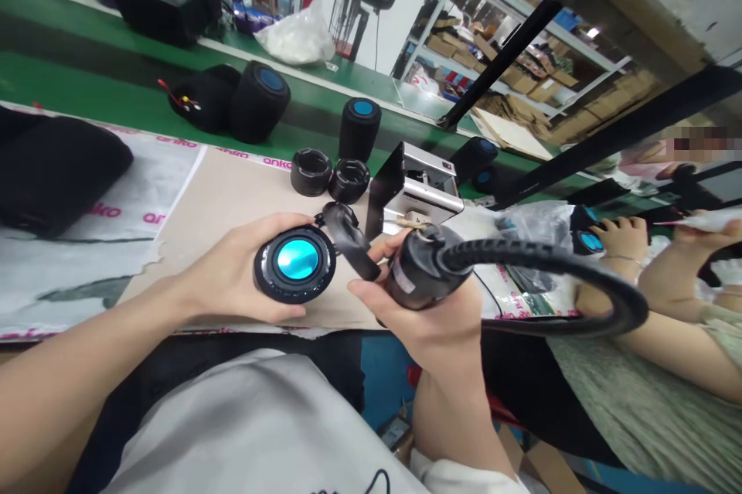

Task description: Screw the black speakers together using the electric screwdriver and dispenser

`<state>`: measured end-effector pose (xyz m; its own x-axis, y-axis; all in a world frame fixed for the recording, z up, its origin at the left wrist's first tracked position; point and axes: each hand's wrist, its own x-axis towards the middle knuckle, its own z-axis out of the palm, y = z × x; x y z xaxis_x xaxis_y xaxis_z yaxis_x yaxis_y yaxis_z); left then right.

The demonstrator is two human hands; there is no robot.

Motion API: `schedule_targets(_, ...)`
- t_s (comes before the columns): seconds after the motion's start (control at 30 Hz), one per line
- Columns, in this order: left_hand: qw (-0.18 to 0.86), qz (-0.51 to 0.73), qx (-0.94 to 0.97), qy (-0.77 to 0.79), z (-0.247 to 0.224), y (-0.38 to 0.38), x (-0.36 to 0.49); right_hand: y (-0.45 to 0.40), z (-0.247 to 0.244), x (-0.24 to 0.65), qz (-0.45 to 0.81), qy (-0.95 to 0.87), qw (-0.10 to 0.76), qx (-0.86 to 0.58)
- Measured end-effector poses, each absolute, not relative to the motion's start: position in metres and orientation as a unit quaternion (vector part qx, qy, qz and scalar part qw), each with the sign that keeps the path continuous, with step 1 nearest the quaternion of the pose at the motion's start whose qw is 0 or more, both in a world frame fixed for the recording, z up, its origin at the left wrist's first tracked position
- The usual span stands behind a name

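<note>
Wrapped round a black cylindrical speaker with a shiny blue disc [297, 259] is my left hand [232, 266]. My right hand [434, 324] grips a black corded tool [420, 270], whose thick ribbed cord loops off to the right. A black ring [349, 240] is between the two hands, by the fingertips of my right hand; whether those fingers hold it too is unclear. Two more black rings [311, 172] stand on the brown sheet [191, 231] beyond the hands, in front of an upright speaker [360, 129].
A silver and black device [426, 186] stands just beyond my right hand. More speakers [260, 102] and a white plastic bag [298, 34] are on the green belt [133, 76]. Black cloth [58, 169] lies at left. At right, a co-worker's hands [626, 243] are near another speaker.
</note>
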<state>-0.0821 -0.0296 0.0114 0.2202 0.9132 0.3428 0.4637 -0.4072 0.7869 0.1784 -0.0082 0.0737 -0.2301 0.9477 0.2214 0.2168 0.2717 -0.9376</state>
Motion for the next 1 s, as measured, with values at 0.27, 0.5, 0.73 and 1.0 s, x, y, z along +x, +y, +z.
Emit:
schedule_targets(0.27, 0.293, 0.426, 0.722, 0.461, 0.009, -0.025, -0.083, -0.002, 0.070, 0.181, 0.394, -0.698, 0.442, -0.402)
schedule_targets(0.5, 0.320, 0.458, 0.697, 0.450, 0.006, -0.029, -0.076, 0.002, 0.071, 0.178, 0.316, -0.817, 0.391, -0.284)
schedule_targets(0.73, 0.376, 0.493, 0.648, 0.442, 0.003, -0.033, -0.071, 0.002, 0.083, 0.166, 0.241, -0.894, 0.311, -0.215)
schedule_targets(1.0, 0.374, 0.508, 0.631, 0.452, -0.002, -0.037, -0.067, 0.006, 0.079, 0.171, 0.335, -0.845, 0.332, -0.252)
